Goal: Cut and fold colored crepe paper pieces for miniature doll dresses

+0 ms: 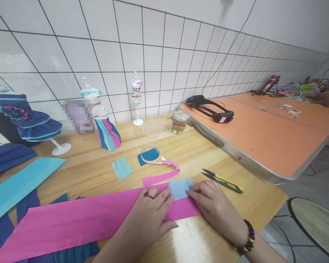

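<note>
A long pink crepe paper sheet (79, 219) lies across the near part of the wooden table (197, 153). My left hand (149, 213) presses flat on it, fingers spread. A small light blue paper piece (180, 187) rests on the pink sheet's right end. My right hand (212, 204) lies flat beside it, fingertips touching the blue piece's right edge. A curled pink strip (164, 174) sits just behind the hands.
Thread snips (223, 180) lie to the right. A tape roll (150, 153), teal square (122, 168), glass jar (180, 121), clear disc (155, 128) and three small mannequins with paper dresses (104, 124) stand behind. Blue and teal sheets (16, 186) lie left. An orange table (265, 124) adjoins at right.
</note>
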Available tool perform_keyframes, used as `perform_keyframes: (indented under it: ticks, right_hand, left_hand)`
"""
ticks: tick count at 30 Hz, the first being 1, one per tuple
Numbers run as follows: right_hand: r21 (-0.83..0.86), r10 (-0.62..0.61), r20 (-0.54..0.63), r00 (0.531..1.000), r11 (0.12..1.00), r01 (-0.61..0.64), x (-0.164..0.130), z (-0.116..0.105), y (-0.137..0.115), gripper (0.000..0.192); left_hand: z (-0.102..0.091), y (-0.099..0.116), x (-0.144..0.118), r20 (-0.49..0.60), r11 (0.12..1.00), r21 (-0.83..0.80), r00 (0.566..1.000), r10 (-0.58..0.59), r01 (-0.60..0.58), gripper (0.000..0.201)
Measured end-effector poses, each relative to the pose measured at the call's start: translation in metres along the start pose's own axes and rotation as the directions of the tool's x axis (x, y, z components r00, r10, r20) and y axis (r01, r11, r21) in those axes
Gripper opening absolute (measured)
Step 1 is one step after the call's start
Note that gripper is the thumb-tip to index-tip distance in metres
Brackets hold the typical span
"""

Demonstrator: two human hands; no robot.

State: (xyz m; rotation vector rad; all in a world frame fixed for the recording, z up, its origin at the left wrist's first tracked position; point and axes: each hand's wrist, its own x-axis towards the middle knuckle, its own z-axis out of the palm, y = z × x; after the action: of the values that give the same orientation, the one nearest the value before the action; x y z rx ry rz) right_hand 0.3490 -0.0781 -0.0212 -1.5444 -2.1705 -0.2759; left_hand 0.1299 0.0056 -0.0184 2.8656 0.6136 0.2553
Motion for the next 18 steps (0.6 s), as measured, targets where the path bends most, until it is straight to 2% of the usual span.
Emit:
perform_keyframes:
  ticks: [4,11,18]
  right_hand:
    - [0.009,-0.001,-0.004,1.0,1.0,0.001,0.0,0.0,-0.001,0.023]
    - [0.009,0.05,-0.012,0.999,0.999,-0.05,-0.004,0.0,0.007,0.023]
    - [-0.036,0.05,-0.002,0.999,0.998,-0.05,-0.007,-0.003,0.012,0.023]
  left_hand:
    - [0.001,0.0,0.0,-0.017,1.0,0.001,1.0,-0.007,0.007,0.054]
    - [-0.002,0.001,0.002,0.032,0.999,0.026,0.999,-0.026,0.025,0.056]
    - [0.004,-0.001,-0.001,-0.02,0.999,0.03,0.999,-0.025,0.025,0.055]
